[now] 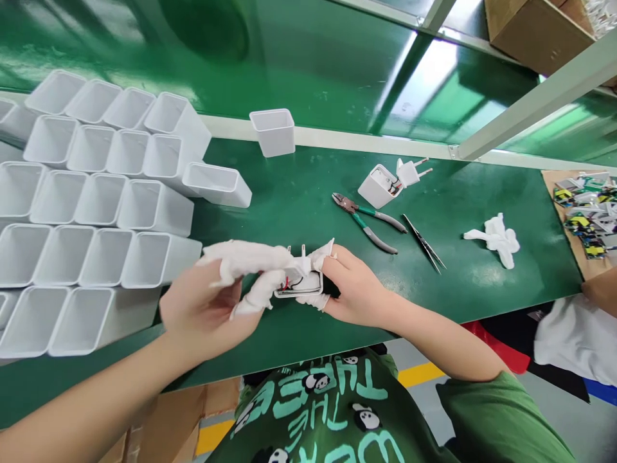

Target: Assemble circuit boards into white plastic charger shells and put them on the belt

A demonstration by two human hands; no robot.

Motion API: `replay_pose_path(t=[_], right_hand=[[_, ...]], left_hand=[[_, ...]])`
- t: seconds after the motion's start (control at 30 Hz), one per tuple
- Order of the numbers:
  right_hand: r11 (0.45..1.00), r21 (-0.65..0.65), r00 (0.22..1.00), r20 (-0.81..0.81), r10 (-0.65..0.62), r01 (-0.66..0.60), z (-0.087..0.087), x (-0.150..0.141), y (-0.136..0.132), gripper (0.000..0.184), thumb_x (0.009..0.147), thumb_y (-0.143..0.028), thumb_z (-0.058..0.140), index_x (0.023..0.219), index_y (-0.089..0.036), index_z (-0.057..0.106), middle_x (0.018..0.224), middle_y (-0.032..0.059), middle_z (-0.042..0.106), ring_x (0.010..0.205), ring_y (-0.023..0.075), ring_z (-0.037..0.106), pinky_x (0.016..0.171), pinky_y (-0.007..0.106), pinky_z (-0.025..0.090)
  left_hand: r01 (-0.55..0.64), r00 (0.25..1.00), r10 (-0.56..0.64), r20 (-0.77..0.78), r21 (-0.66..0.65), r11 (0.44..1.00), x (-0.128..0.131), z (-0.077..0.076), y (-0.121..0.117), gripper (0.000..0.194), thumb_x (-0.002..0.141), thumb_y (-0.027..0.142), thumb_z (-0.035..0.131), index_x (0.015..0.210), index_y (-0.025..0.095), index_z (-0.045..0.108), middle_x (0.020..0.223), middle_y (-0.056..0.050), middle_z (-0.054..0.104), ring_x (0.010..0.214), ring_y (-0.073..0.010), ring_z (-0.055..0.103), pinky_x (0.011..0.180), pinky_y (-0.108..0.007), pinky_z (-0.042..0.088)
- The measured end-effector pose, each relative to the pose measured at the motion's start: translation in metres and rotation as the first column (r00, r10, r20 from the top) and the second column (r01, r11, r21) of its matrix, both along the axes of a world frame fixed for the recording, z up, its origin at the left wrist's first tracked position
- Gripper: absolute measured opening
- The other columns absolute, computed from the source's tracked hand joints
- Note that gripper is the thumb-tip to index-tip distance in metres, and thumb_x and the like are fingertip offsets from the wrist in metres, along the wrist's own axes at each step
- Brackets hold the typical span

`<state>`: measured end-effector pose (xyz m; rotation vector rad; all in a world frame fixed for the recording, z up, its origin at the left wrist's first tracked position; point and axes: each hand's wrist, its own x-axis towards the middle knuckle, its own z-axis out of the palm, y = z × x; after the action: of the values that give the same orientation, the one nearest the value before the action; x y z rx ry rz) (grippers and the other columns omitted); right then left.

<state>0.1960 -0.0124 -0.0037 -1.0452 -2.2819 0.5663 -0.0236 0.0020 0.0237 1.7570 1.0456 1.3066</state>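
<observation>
Between my two hands, over the near part of the bench, is a white power adapter (308, 283). Its housing is open towards me, with red and dark wires inside and a two-pin plug piece at the top. My left hand (212, 289), fingers in white wraps, closes on the adapter's left side and plug piece. My right hand (359, 286), with wraps on thumb and fingertip, grips the housing from the right. Beyond the right hand lie green-handled pliers (366, 222) and metal tweezers (425, 244). Another open adapter (379, 186) sits behind them, its two-pin plug piece leaning out.
Rows of empty white housings (159, 199) fill the bench's left side. One housing (274, 133) stands at the back edge. Crumpled white wrap (496, 240) lies to the right. Circuit boards (590, 215) fill a cardboard tray at far right, near another person's arm (602, 289).
</observation>
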Motion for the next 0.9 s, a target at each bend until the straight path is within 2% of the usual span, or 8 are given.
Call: replay_pose_path(t=[0.13, 0.27, 0.37, 0.43, 0.53, 0.7, 0.83, 0.9], right_hand=[[0.998, 0.054, 1.000, 0.014, 0.007, -0.007, 0.000, 0.000, 0.002, 0.022, 0.097, -0.038, 0.061, 0.103, -0.020, 0.052, 0.084, 0.0078, 0.061, 0.077, 0.0246, 0.054, 0.067, 0.037, 0.050], [1.000, 0.018, 0.989, -0.146, 0.024, -0.022, -0.001, 0.004, 0.003, 0.053, 0.090, -0.054, 0.070, 0.124, -0.019, 0.047, 0.105, 0.0139, 0.069, 0.097, 0.0290, 0.065, 0.085, 0.044, 0.055], [0.998, 0.057, 0.960, -0.275, 0.056, -0.042, -0.001, 0.006, 0.002, 0.045, 0.090, -0.043, 0.073, 0.122, -0.023, 0.049, 0.119, 0.0160, 0.067, 0.113, 0.0283, 0.066, 0.092, 0.044, 0.056], [0.991, 0.094, 0.964, -0.240, 0.116, -0.096, -0.001, 0.007, 0.001, 0.033, 0.094, -0.035, 0.069, 0.121, -0.023, 0.054, 0.126, 0.0174, 0.066, 0.119, 0.0272, 0.066, 0.093, 0.042, 0.058], [0.983, 0.114, 0.976, -0.152, 0.159, -0.143, -0.002, 0.006, 0.001, 0.028, 0.098, -0.027, 0.062, 0.125, -0.022, 0.058, 0.131, 0.0169, 0.065, 0.118, 0.0261, 0.067, 0.092, 0.041, 0.060], [0.981, 0.133, 0.977, -0.142, 0.162, -0.143, -0.008, 0.006, 0.000, 0.037, 0.092, -0.015, 0.061, 0.129, -0.021, 0.059, 0.130, 0.0170, 0.065, 0.113, 0.0284, 0.069, 0.085, 0.043, 0.062], [0.980, 0.081, 0.970, -0.149, 0.194, -0.184, -0.012, 0.009, 0.000, 0.050, 0.089, -0.012, 0.061, 0.136, -0.026, 0.057, 0.133, 0.0144, 0.065, 0.113, 0.0295, 0.069, 0.084, 0.044, 0.061], [0.983, 0.003, 0.971, -0.153, 0.184, -0.185, -0.012, 0.009, -0.001, 0.051, 0.089, -0.013, 0.061, 0.138, -0.027, 0.056, 0.131, 0.0132, 0.067, 0.113, 0.0296, 0.069, 0.085, 0.045, 0.060]], left_hand=[[-0.014, 0.993, 0.015, 0.116, -0.007, 1.000, 0.011, 0.001, 0.005, 0.035, 0.081, 0.010, 0.074, 0.106, 0.034, 0.079, 0.086, 0.001, 0.076, 0.068, -0.0153, 0.069, 0.057, -0.029, 0.059], [0.089, 0.979, -0.073, 0.191, -0.075, 0.993, 0.008, -0.001, 0.010, 0.028, 0.082, 0.011, 0.076, 0.104, 0.026, 0.081, 0.091, -0.005, 0.077, 0.068, -0.0150, 0.067, 0.056, -0.027, 0.058], [0.135, 0.940, -0.092, 0.327, -0.112, 0.985, 0.006, 0.000, 0.012, 0.026, 0.084, 0.020, 0.076, 0.110, 0.026, 0.080, 0.094, -0.007, 0.077, 0.063, -0.0146, 0.065, 0.054, -0.029, 0.056], [0.110, 0.895, -0.042, 0.445, -0.127, 0.986, 0.006, 0.002, 0.014, 0.025, 0.086, 0.025, 0.074, 0.111, 0.025, 0.079, 0.096, -0.007, 0.077, 0.062, -0.0146, 0.065, 0.053, -0.030, 0.053], [0.038, 0.821, 0.060, 0.567, -0.160, 0.986, 0.003, 0.004, 0.018, 0.019, 0.090, 0.030, 0.071, 0.103, 0.022, 0.081, 0.098, -0.007, 0.077, 0.063, -0.0152, 0.065, 0.050, -0.029, 0.049], [0.039, 0.780, 0.103, 0.617, -0.213, 0.976, -0.001, 0.004, 0.023, 0.014, 0.091, 0.026, 0.070, 0.097, 0.019, 0.080, 0.095, -0.004, 0.078, 0.059, -0.0145, 0.065, 0.049, -0.029, 0.048], [0.033, 0.787, 0.128, 0.603, -0.249, 0.968, 0.000, 0.006, 0.022, 0.015, 0.090, 0.027, 0.071, 0.096, 0.016, 0.080, 0.092, -0.006, 0.077, 0.059, -0.0143, 0.065, 0.050, -0.029, 0.049], [0.036, 0.790, 0.127, 0.600, -0.251, 0.967, 0.000, 0.006, 0.021, 0.016, 0.092, 0.029, 0.070, 0.097, 0.017, 0.080, 0.092, -0.006, 0.077, 0.059, -0.0141, 0.064, 0.050, -0.029, 0.049]])
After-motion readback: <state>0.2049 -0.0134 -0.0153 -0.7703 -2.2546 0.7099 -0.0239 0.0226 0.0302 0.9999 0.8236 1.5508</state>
